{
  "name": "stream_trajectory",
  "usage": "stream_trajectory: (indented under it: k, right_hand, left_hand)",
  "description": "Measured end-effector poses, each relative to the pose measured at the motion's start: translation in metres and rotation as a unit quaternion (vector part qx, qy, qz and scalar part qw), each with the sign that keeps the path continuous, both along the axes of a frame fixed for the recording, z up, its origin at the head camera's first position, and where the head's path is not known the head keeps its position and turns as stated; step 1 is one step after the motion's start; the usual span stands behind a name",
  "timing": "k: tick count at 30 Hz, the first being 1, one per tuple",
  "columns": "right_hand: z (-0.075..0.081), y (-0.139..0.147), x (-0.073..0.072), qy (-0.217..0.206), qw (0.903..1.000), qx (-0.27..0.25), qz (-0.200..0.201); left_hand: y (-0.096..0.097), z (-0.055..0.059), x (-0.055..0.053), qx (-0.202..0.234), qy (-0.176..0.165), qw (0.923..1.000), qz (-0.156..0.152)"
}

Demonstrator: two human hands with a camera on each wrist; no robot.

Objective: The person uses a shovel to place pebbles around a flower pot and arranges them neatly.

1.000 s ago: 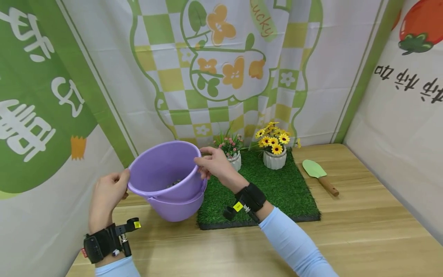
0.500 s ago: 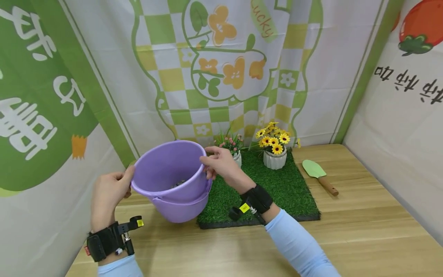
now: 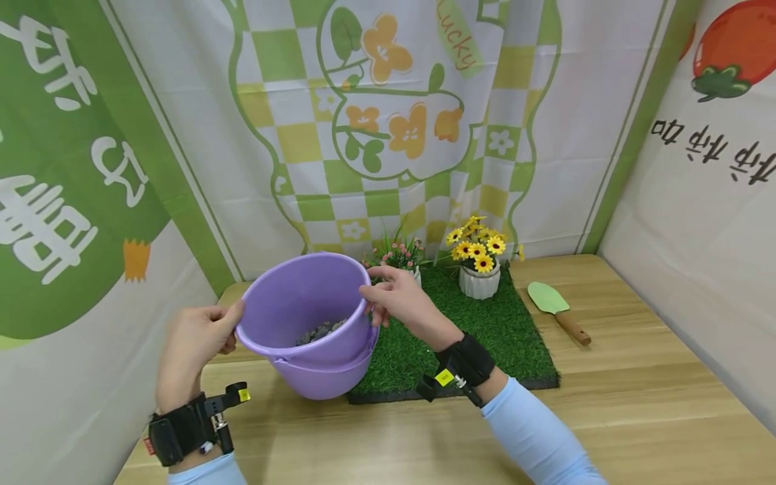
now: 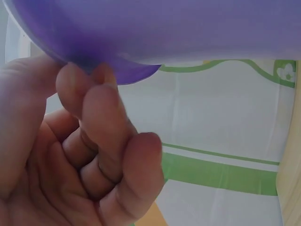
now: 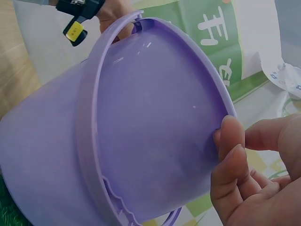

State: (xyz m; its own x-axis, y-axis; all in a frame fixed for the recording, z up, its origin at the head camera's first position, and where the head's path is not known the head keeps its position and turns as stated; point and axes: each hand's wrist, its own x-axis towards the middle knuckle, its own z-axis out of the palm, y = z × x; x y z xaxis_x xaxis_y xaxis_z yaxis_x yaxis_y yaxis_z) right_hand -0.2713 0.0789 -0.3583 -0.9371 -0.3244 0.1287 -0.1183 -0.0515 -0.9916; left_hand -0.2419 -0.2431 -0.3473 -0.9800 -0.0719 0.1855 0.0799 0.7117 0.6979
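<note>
Between both hands is a purple bucket [image 3: 327, 377], its mouth facing up and its handle hanging down along the near side. Small grey stones [image 3: 321, 332] lie at the bottom inside it. My left hand [image 3: 195, 340] pinches the left part of the rim between thumb and fingers. On the right side of the rim, my right hand [image 3: 409, 303] pinches it the same way. In the right wrist view, the bucket's handle [image 5: 89, 122] crosses its outer wall. The left wrist view shows the curled left fingers [image 4: 101, 113] at the rim.
A green artificial turf mat [image 3: 467, 337] lies right of the bucket. On it stand a white pot of yellow flowers [image 3: 480, 259] and a pot of pink flowers [image 3: 399, 254], partly hidden. A trowel [image 3: 559, 312] with a wooden handle rests on the table at right. Printed cloth surrounds the table.
Both hands have shifted the bucket a little to the right, over the mat's left edge. More of the stones inside now shows. The pink flowers' pot is more covered.
</note>
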Motion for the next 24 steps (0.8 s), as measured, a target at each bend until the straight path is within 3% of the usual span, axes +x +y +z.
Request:
stream_trajectory:
  k: [11, 24]
  right_hand:
    - [-0.001, 0.015, 0.012, 0.03, 0.999, 0.028, -0.019]
    - [-0.007, 0.026, 0.028, 0.021, 0.9994, 0.027, -0.008]
  left_hand:
    - [0.009, 0.007, 0.0, -0.04, -0.013, 0.9987, -0.029]
    - [0.016, 0.008, 0.001, -0.067, -0.01, 0.9961, -0.057]
